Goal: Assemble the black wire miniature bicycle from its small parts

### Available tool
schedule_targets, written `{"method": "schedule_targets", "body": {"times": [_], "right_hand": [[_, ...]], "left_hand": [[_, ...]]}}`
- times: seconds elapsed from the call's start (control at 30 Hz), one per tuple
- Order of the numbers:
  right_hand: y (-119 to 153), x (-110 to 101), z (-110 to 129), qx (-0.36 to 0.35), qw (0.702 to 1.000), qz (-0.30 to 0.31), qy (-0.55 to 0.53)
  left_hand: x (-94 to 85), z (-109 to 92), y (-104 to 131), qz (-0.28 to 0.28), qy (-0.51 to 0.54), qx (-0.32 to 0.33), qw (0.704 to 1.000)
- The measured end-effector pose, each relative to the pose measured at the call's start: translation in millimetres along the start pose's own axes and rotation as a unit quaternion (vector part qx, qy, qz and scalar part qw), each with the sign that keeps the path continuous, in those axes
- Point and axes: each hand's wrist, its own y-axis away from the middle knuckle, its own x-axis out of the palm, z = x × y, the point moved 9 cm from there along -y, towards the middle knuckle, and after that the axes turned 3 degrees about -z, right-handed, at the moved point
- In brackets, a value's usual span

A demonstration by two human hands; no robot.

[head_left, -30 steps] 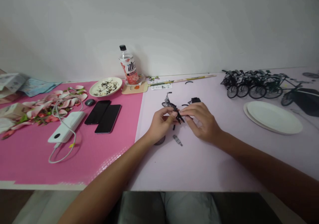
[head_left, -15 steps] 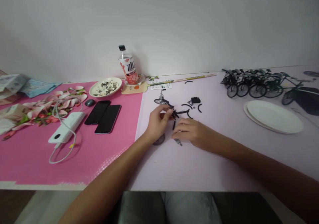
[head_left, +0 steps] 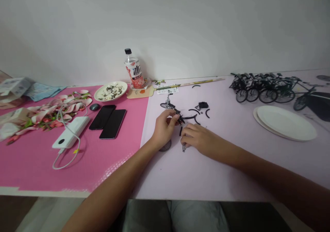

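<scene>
Between the thumb and fingers of my left hand point(head_left: 164, 126) is a black model bicycle frame point(head_left: 190, 117), its thin bars pointing right. My right hand point(head_left: 197, 136) is just right of it, with bent fingertips closed on a small grey toothed-looking part point(head_left: 184, 148) at the table surface. Part of a small wheel point(head_left: 165, 146) shows below my left hand. Beyond that hand lies another wheel point(head_left: 165, 105) with a grey upright piece. Several black curved strips point(head_left: 207, 113) and a small black boxy part point(head_left: 203, 105) lie beyond my right hand.
Assembled model bicycles point(head_left: 268, 87) stand in a row at back right, near two stacked white plates point(head_left: 286, 123). On the left are phones point(head_left: 112, 123), a white power bank point(head_left: 70, 132) with a cable, artificial flowers point(head_left: 55, 117), a filled bowl point(head_left: 110, 91) and a bottle point(head_left: 134, 70).
My right hand has shifted slightly right, and the grey part at its fingertips has turned more upright in view. My left hand keeps its hold on the bicycle frame.
</scene>
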Motion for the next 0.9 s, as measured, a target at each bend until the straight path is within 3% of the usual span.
{"method": "schedule_targets", "body": {"times": [0.17,0.5,0.6,0.7,0.8,0.9], "right_hand": [[2.4,5.0,-1.0,0.047,0.998,0.036,0.021],[2.9,7.7,-9.6,0.064,0.992,0.038,-0.106],[-0.4,-8.7,-4.4,0.024,0.993,-0.035,-0.109],[-0.4,-38.5,-1.1,-0.006,0.981,-0.167,-0.101],[4.1,-60.8,-7.7,0.008,0.960,-0.271,-0.074],[9.0,-70.6,-19.3,0.043,0.945,-0.322,-0.039]], "left_hand": [[0.1,0.9,-0.2,0.001,-0.007,0.005,1.000],[1.1,2.8,-0.5,0.009,-0.019,0.005,1.000],[1.0,5.1,-1.3,0.010,-0.020,0.006,1.000],[1.2,5.9,-1.9,0.013,-0.021,0.008,1.000],[2.6,5.4,-2.0,0.019,-0.026,0.010,0.999],[5.6,3.4,-1.2,0.032,-0.031,0.017,0.999]]}}
